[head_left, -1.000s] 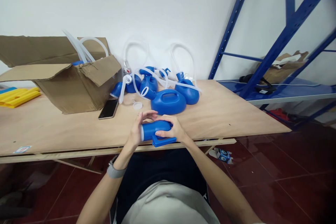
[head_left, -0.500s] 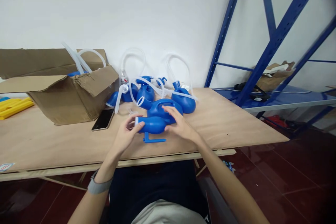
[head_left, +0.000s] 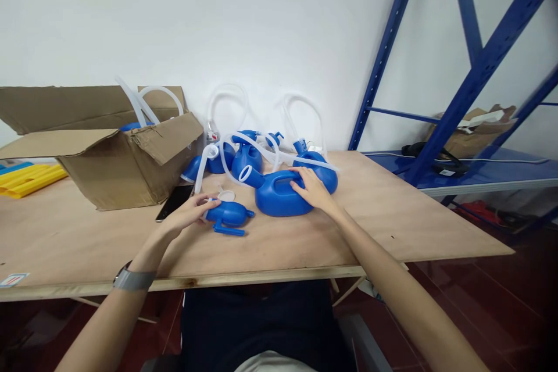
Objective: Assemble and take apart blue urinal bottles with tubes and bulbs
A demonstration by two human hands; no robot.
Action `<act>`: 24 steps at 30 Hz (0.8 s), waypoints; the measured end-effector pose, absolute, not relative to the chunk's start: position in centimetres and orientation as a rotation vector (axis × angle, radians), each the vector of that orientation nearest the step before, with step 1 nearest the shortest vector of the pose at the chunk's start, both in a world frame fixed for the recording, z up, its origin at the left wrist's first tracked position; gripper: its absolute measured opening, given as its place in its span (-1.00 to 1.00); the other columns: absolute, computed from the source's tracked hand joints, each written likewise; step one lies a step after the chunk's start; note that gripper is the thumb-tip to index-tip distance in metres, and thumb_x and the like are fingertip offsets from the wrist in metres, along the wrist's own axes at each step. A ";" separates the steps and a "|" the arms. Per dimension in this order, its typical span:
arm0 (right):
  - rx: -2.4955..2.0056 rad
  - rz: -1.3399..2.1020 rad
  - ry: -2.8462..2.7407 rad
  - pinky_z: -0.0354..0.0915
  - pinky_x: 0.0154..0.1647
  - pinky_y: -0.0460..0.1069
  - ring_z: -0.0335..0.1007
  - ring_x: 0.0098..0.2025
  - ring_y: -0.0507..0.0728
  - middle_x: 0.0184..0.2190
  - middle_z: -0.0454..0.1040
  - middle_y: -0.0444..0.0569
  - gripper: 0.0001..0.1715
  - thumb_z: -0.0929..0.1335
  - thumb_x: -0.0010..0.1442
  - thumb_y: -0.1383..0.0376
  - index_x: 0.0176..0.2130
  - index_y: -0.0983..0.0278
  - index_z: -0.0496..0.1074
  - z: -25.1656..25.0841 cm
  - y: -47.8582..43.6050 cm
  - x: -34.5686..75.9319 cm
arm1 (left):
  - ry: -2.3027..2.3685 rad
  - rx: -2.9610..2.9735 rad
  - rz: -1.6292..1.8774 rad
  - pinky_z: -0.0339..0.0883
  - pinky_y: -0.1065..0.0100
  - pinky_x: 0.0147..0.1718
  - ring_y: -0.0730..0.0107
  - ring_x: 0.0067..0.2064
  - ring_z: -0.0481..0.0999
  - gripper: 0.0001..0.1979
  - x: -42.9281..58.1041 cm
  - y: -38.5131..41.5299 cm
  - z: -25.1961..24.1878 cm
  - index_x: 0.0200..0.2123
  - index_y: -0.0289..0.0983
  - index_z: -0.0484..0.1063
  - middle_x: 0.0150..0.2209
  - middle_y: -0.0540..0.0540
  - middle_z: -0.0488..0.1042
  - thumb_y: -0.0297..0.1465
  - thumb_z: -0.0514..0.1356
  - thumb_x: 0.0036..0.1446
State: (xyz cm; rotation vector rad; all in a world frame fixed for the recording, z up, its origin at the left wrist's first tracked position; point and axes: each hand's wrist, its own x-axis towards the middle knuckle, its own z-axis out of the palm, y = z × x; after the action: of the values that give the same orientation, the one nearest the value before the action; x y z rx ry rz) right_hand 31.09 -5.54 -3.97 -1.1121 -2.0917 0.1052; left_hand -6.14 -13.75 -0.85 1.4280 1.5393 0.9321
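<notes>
My left hand [head_left: 189,213] is closed around the wide, pale-rimmed left end of a blue bulb-shaped plastic piece [head_left: 233,215]. That piece lies on the table with a narrow nozzle pointing right and a flat blue strap [head_left: 229,231] hanging at its front. A blue plastic jug [head_left: 279,203] lies just right of it, its slanted open neck up to the left and a handle slot in its top. At the jug's rear end, my right hand [head_left: 311,187] grips the handle, fingers over the top. Behind the left hand is a clear round disc [head_left: 226,195].
Further blue jugs [head_left: 247,161] with white hoses [head_left: 283,157] stand against the wall. At left are an open cardboard box [head_left: 117,177], a phone [head_left: 175,202] and yellow pieces [head_left: 35,179]. A blue metal rack [head_left: 383,52] rises beyond the table's right side.
The bulb-shaped piece has shifted left and away from the front of the jug, held by my left hand. My right hand has left the piece's nozzle end and taken hold of the jug.
</notes>
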 end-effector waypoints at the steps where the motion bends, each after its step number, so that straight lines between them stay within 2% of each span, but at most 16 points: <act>1: -1.118 0.091 -2.091 0.26 0.30 0.32 0.35 0.24 0.37 0.17 0.47 0.14 -0.52 0.26 0.41 0.15 0.25 0.21 0.36 -4.0 -5.7 31.6 | 1.584 1.480 0.879 0.38 0.43 -0.51 0.21 -0.29 0.52 -0.42 -6.6 -13.8 -0.9 -0.15 -0.27 0.63 -0.24 -0.16 0.55 0.05 0.42 -0.10; 5: -1.153 0.044 -2.075 0.28 0.28 0.32 0.36 0.23 0.37 0.18 0.48 0.12 -0.52 0.25 0.41 0.14 0.24 0.19 0.36 -4.4 -6.2 34.3 | 1.678 1.552 0.751 0.39 0.38 -0.47 0.13 -0.23 0.51 -0.46 -8.7 -14.3 -1.7 -0.18 -0.21 0.63 -0.20 -0.16 0.56 0.09 0.29 -0.04; 11: -1.183 0.016 -2.016 0.26 0.30 0.32 0.34 0.24 0.36 0.18 0.47 0.10 -0.50 0.25 0.42 0.10 0.25 0.17 0.36 -5.2 -6.4 37.1 | 1.752 1.710 0.866 0.43 0.26 -0.39 0.05 -0.23 0.56 -0.40 -10.0 -13.3 -2.9 -0.17 -0.23 0.55 -0.17 -0.20 0.61 0.14 0.22 -0.07; 15: -1.175 -0.007 -1.998 0.24 0.30 0.31 0.34 0.22 0.35 0.16 0.47 0.10 -0.49 0.24 0.43 0.09 0.27 0.16 0.35 -5.5 -6.4 37.7 | 1.912 2.033 0.893 0.45 0.14 -0.13 -0.04 -0.09 0.59 -0.45 -8.4 -12.6 -2.2 -0.17 -0.24 0.54 -0.09 -0.25 0.62 0.09 0.08 0.09; 17: -1.179 -0.012 -1.993 0.25 0.29 0.30 0.35 0.21 0.35 0.14 0.48 0.11 -0.48 0.23 0.43 0.09 0.28 0.16 0.35 -5.5 -6.4 37.8 | 1.998 2.187 0.872 0.41 0.12 -0.04 -0.07 0.01 0.57 -0.48 -6.7 -12.7 -1.6 -0.09 -0.21 0.55 0.00 -0.23 0.60 0.03 0.03 0.19; 21: -1.189 -0.007 -1.972 0.25 0.28 0.29 0.34 0.19 0.35 0.14 0.48 0.11 -0.47 0.22 0.44 0.08 0.29 0.16 0.35 -5.5 -6.6 38.2 | 2.030 2.335 0.657 0.40 0.08 -0.01 -0.12 0.13 0.53 -0.50 -3.1 -12.8 -1.2 0.07 -0.12 0.52 0.17 -0.17 0.53 -0.01 0.02 0.28; 24: -1.180 -0.001 -1.962 0.24 0.28 0.29 0.34 0.19 0.35 0.14 0.48 0.12 -0.46 0.23 0.44 0.08 0.30 0.18 0.36 -5.6 -6.8 38.5 | 2.027 2.343 0.488 0.38 0.04 0.06 -0.18 0.14 0.52 -0.46 -2.3 -12.3 -2.1 0.03 -0.16 0.57 0.16 -0.23 0.54 0.04 0.04 0.27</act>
State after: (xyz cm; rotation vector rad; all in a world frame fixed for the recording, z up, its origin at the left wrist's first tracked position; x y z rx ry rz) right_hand 38.48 -6.77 -5.65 -1.1800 -1.9621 -0.0013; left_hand -2.34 -12.31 -2.11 2.3430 2.0268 0.4881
